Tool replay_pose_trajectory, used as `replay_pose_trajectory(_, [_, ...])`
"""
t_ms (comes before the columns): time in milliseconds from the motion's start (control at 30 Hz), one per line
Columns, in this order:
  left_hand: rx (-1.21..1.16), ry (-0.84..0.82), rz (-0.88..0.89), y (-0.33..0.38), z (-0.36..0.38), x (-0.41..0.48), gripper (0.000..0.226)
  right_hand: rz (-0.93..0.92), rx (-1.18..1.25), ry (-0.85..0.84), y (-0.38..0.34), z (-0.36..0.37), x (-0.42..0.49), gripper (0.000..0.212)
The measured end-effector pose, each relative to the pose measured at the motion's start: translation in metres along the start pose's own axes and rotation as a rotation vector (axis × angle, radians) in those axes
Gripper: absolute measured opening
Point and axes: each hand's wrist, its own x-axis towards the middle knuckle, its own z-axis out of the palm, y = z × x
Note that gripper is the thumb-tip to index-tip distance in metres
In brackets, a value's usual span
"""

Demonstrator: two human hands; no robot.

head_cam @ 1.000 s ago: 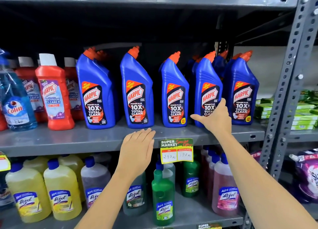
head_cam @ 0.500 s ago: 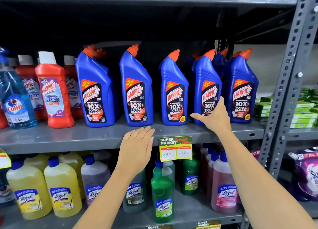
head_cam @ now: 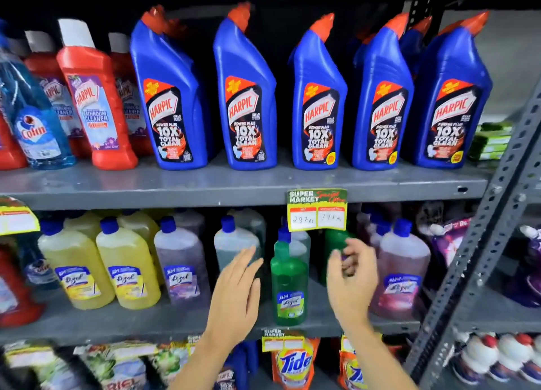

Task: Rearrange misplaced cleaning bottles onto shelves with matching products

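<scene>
Both hands reach at the middle shelf (head_cam: 175,319). The left hand (head_cam: 238,290), fingers straight and together, and the right hand (head_cam: 352,275), fingers loosely curled and empty, flank a small green bottle (head_cam: 288,284) standing at the shelf's front edge. A price tag (head_cam: 317,209) hangs at 12 o'clock above it. Blue Harpic bottles (head_cam: 248,96) line the upper shelf.

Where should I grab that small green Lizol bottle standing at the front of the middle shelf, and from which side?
Take the green Lizol bottle around its narrow shoulder just below the blue cap, coming straight in from the front. It stands upright at the shelf edge, alone ahead of the others, with open space either side. The right hand is probably best placed; wrap the fingers round it.
</scene>
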Motion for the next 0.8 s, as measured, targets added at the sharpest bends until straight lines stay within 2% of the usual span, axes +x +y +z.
replay_pose_trajectory(67, [0.048,-0.149,-0.082,-0.021,0.029,-0.038,0.043,0.119,-0.142,-0.218,0.024,0.009,-0.031,0.047])
replay_pose_trajectory(167, [0.156,-0.474,-0.165,-0.049,0.063,-0.086,0.059,0.306,-0.281,-0.545,0.046,0.021,-0.061,0.095])
replay_pose_trajectory(233, [0.219,-0.634,-0.196,-0.063,0.076,-0.108,0.069,0.412,-0.305,-0.642,0.053,0.030,-0.075,0.114])
replay_pose_trajectory(333, [0.253,-0.715,-0.214,-0.072,0.083,-0.123,0.073,0.482,-0.334,-0.597,0.059,0.042,-0.089,0.115])
replay_pose_trajectory(533, [0.283,-0.699,-0.185,-0.078,0.088,-0.130,0.069,0.509,-0.390,-0.510,0.061,0.053,-0.093,0.101])
replay_pose_trajectory(800, [0.267,-0.691,-0.182,-0.076,0.085,-0.130,0.068,0.520,-0.440,-0.446,0.080,0.019,-0.064,0.110])
